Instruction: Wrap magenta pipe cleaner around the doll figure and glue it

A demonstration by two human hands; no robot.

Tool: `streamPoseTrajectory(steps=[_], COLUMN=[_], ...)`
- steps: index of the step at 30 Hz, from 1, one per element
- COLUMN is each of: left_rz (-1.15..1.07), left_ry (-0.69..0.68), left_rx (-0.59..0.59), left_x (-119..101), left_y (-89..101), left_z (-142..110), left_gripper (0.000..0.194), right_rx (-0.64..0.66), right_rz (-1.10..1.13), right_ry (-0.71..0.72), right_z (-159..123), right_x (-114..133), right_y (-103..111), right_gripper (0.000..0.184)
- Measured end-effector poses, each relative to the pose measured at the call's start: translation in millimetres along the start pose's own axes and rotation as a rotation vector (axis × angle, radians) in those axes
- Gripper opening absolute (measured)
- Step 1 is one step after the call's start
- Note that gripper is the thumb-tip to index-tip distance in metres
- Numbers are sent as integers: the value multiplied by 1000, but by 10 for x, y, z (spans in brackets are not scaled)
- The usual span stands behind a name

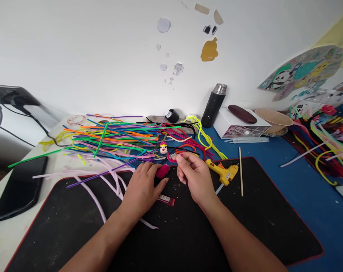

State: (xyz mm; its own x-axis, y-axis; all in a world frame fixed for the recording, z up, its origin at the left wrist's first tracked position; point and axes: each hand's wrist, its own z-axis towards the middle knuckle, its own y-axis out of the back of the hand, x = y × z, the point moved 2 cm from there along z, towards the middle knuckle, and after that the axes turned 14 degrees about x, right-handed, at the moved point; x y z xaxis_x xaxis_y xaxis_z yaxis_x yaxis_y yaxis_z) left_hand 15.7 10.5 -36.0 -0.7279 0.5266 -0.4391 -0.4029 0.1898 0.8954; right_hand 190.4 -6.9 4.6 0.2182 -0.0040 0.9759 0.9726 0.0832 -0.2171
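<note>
My right hand (196, 175) is closed, thumb and forefinger pinched at the end of a short curved pink pipe cleaner (170, 159). My left hand (143, 189) rests over the black mat, thumb spread from the fingers. A fuzzy magenta piece (162, 171) lies beside its fingertips, in the gap above the thumb; whether they touch it I cannot tell. Just beyond the hands is a small white doll head (163, 148) with a yellow and red band. A flat pink strip with a barcode label (166, 200) lies partly behind my left thumb.
A heap of coloured pipe cleaners (117, 136) spreads along the wall. Right of my hands lie a yellow glue gun (224, 172) and a wooden stick (241, 172). Behind stand a black flask (213, 105) and a white box (239, 124). A black phone (18, 189) lies left.
</note>
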Motion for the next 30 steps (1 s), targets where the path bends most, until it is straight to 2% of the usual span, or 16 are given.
streamPoseTrajectory(steps=[4, 7, 9, 12, 15, 19, 23, 30], left_rz=[-24, -174, -366, -833, -1251, -1546, -1669, -1663], left_ry=[6, 21, 70, 163, 180, 191, 225, 225], left_rx=[2, -20, -39, -14, -31, -74, -86, -53], left_x=[-5, -17, -4, 34, 44, 8, -34, -71], left_y=[-28, 26, 81, 132, 149, 150, 151, 158], left_z=[13, 26, 36, 54, 76, 94, 89, 88], left_gripper=[23, 18, 17, 27, 36, 40, 46, 51], right_rx=[5, 9, 8, 8, 3, -9, 0, 87], right_rz=[9, 18, 25, 34, 65, 127, 172, 187], right_ry=[-1, 3, 2, -8, -11, -11, -42, -119], right_z=[5, 3, 0, -4, -2, 9, 13, -10], right_x=[-9, -15, -16, -21, -28, -32, -34, -84], right_y=[-2, 3, 8, 8, 1, -10, -31, -93], right_gripper=[40, 39, 39, 38, 38, 43, 47, 46])
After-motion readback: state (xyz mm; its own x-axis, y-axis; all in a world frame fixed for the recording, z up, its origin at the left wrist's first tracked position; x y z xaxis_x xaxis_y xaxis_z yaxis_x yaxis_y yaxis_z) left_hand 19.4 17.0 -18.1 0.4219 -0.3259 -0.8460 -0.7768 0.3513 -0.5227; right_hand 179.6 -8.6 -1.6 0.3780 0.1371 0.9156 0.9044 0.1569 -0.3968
